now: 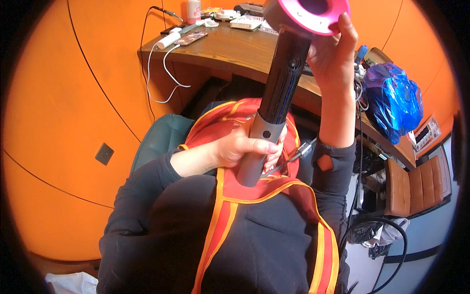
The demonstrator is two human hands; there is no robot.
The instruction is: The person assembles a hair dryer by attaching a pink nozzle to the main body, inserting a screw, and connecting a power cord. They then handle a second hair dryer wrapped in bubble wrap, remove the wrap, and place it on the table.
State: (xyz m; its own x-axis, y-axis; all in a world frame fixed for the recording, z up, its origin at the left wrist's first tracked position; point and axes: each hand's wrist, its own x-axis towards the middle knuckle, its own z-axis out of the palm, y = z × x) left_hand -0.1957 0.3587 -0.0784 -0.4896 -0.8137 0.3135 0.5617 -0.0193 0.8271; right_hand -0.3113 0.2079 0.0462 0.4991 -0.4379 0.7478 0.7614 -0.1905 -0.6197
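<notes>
Orange walls; both hands (240, 147) hold a hair dryer (281, 83).

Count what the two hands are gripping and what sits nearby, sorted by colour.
Grey and pink: 1, the hair dryer, gripped by the left hand and the right hand.
Blue: 1, the plastic bag.
Brown: 1, the desk.
Teal: 1, the chair.
Total: 4 things.

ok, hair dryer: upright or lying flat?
Upright, slightly tilted: the hair dryer has its pink head up under the right hand, its grey handle base in the left hand.
</notes>
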